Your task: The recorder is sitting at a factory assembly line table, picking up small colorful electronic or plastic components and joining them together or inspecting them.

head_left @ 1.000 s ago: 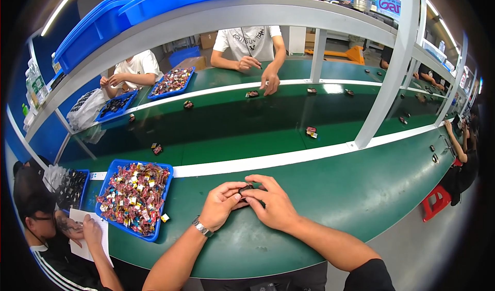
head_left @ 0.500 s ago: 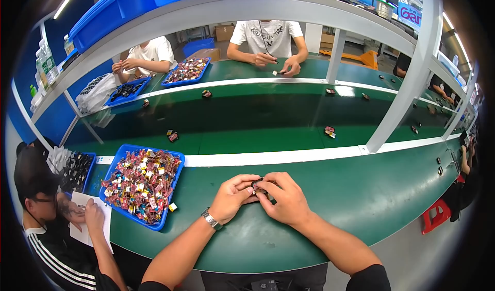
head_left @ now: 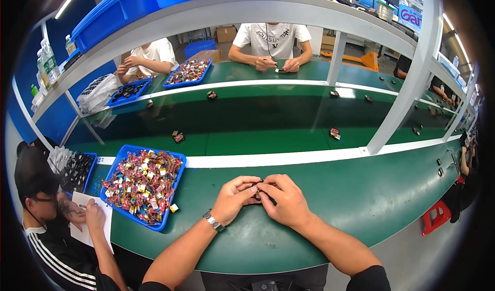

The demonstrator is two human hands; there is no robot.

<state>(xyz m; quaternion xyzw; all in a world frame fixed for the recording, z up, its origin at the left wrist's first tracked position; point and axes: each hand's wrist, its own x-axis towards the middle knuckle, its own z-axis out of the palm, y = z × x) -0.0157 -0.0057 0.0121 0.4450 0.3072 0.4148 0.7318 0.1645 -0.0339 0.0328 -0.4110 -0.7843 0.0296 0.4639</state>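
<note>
My left hand (head_left: pixel 232 200) and right hand (head_left: pixel 289 203) pinch a small dark part (head_left: pixel 258 193); a slack grip could drop it.

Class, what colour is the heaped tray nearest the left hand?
Blue; the tray shows best in the head view.

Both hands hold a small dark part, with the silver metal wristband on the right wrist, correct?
No: the head view shows the silver metal wristband on the left wrist. The left hand and right hand do hold a small dark part.
</note>
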